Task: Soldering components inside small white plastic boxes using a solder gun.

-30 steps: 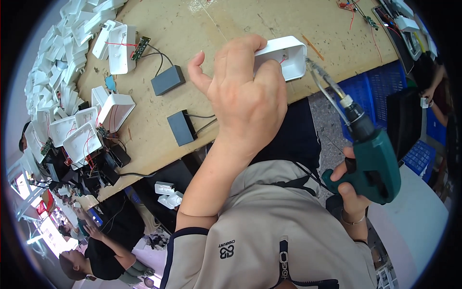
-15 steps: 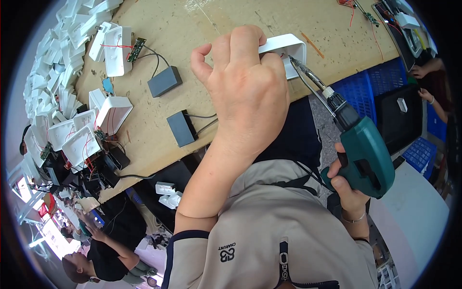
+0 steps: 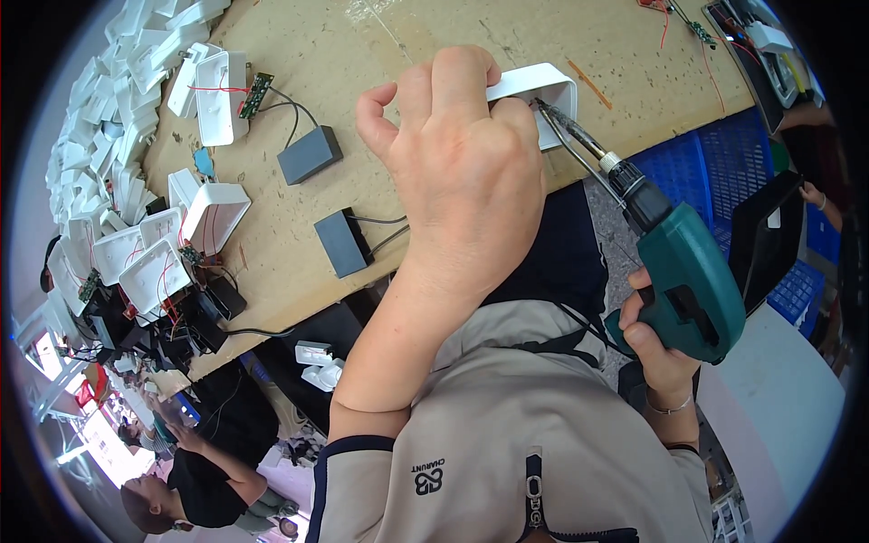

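Observation:
My left hand [image 3: 463, 167] is closed over a white plastic housing [image 3: 559, 83] near the table's front edge, fingers curled round its left side. What the fingertips pinch inside is hidden behind the hand. In my right hand [image 3: 659, 348] is a green soldering gun [image 3: 692, 276], gripped by its handle. Its metal tip reaches into the open housing, close to my left fingertips; whether it touches anything there I cannot tell. Left of my wrist lies a black rectangular box [image 3: 342, 242] with two black leads running under my hand.
A second black box [image 3: 310, 156] is wired to a green circuit board [image 3: 256, 95] beside an open white housing [image 3: 223, 100]. White housings [image 3: 100, 136] are heaped at the far left. More wired housings [image 3: 154, 271] sit nearer. Blue crates [image 3: 724, 163] stand at right; co-workers are at both sides.
The soldering gun has shifted slightly, its tip a little further left and up in the housing. My left hand stays nearly still. At right, a black tray near a co-worker's hand has tilted.

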Action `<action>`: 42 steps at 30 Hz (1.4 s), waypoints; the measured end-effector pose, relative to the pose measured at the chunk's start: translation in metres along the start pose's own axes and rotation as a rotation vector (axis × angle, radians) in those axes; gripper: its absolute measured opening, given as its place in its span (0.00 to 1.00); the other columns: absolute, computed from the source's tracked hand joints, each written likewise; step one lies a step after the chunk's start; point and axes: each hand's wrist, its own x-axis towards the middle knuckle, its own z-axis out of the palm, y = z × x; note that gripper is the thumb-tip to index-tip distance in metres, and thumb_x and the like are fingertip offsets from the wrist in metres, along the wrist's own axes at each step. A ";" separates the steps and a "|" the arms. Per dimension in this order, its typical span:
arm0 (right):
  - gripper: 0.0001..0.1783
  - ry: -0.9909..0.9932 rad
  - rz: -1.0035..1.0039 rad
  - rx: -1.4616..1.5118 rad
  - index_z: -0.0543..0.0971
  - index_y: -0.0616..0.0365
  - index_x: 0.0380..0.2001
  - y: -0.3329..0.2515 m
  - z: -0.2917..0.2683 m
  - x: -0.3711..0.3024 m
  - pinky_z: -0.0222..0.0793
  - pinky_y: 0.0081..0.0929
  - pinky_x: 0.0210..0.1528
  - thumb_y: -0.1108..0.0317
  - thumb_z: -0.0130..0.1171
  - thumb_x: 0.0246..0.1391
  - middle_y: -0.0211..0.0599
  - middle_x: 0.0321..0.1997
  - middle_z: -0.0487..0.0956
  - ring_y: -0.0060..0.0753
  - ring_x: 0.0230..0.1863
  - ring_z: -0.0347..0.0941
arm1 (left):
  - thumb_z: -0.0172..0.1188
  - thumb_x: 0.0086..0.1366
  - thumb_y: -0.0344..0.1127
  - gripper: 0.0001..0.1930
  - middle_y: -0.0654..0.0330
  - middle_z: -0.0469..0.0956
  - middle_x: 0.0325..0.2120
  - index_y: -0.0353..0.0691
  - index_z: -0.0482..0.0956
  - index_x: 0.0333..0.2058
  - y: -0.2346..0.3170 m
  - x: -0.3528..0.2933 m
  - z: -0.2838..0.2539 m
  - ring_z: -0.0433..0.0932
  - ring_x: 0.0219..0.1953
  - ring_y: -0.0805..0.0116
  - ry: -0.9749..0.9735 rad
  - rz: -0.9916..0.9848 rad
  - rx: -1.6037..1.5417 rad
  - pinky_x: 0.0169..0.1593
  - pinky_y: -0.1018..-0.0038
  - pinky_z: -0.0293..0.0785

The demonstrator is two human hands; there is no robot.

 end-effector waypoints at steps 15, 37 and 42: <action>0.17 -0.005 -0.013 0.011 0.71 0.66 0.42 0.000 0.002 0.004 0.62 0.15 0.28 0.79 0.60 0.46 0.31 0.25 0.72 0.18 0.25 0.66 | 0.62 0.43 0.30 0.03 0.61 0.68 0.31 0.38 0.78 0.19 -0.001 0.000 0.000 0.66 0.35 0.62 -0.002 0.002 0.015 0.41 0.65 0.53; 0.37 0.030 0.017 -0.034 0.60 0.68 0.55 -0.004 0.006 -0.004 0.70 0.19 0.30 0.70 0.64 0.43 0.55 0.52 0.70 0.26 0.29 0.72 | 0.61 0.44 0.29 0.03 0.61 0.69 0.30 0.38 0.77 0.17 0.002 0.001 0.000 0.67 0.35 0.61 0.004 -0.015 0.028 0.40 0.62 0.55; 0.37 0.035 0.016 -0.022 0.60 0.67 0.55 -0.004 0.006 -0.005 0.70 0.18 0.30 0.70 0.65 0.42 0.54 0.51 0.70 0.25 0.28 0.72 | 0.61 0.44 0.29 0.03 0.61 0.69 0.30 0.38 0.77 0.17 0.002 0.001 0.000 0.67 0.35 0.61 0.005 -0.010 0.035 0.40 0.62 0.55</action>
